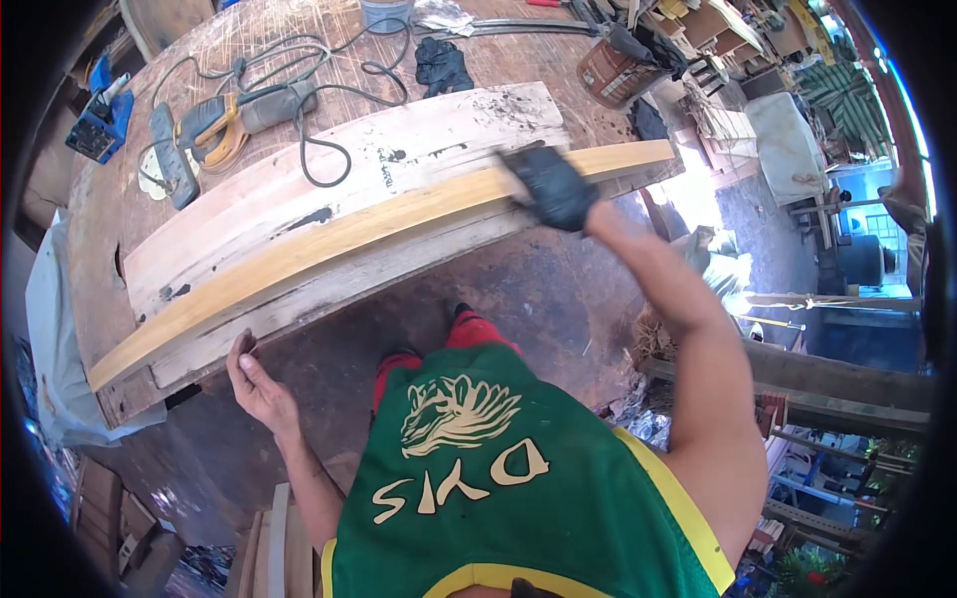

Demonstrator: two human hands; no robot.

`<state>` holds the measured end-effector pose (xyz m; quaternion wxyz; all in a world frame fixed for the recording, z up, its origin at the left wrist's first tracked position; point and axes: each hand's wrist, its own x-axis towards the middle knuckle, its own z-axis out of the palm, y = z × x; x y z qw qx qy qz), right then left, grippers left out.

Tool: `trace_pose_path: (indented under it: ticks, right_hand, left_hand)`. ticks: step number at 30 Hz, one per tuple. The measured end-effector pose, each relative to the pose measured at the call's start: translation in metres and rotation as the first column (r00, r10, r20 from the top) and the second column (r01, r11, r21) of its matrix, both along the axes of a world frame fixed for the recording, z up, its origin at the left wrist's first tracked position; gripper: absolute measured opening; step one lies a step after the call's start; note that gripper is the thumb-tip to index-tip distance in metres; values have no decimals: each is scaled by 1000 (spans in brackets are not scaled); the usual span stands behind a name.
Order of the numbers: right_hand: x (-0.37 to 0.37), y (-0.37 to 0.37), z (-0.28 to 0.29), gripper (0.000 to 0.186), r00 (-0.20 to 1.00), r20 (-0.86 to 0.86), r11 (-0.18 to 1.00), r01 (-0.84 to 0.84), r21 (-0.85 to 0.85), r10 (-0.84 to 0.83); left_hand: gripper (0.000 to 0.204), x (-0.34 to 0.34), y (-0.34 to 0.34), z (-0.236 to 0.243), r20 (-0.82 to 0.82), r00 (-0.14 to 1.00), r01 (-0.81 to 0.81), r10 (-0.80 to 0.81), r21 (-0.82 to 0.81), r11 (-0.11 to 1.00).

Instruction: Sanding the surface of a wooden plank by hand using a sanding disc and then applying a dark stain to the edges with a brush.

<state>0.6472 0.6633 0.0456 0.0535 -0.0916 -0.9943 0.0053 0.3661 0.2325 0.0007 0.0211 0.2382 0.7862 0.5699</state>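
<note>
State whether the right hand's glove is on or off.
On: a black glove covers the right hand to the wrist; the left hand is bare.

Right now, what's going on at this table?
A person's black-gloved right hand is over the right part of a long yellowish wood strip; blur hides whether it grips. The bare left hand hangs loosely near the table's front edge, holding nothing. The strip lies along a wider pale board on the table. Behind the board, a yellow-and-grey power tool lies unheld.
</note>
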Motion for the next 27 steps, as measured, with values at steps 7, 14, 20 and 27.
trace_pose_path:
  ticks: [7, 14, 20, 27]
  right_hand:
    - [-59, -47, -22, 78, 991, -115, 979, -91, -181, 71]
    - [-47, -21, -40, 72, 934, -353, 978, -115, -175, 46]
    - [197, 190, -23, 76, 981, -189, 995, -51, -87, 34]
    - [175, 170, -30, 62, 967, -235, 993, -108, -37, 96]
  left_hand:
    - [42, 49, 43, 16, -160, 984, -70, 75, 41, 997]
    - [48, 130, 178, 51, -419, 908, 25, 16, 92, 995]
    - [45, 202, 205, 20, -311, 937, -160, 156, 12, 987]
    - [47, 254, 215, 41, -424, 853, -289, 303, 100, 952]
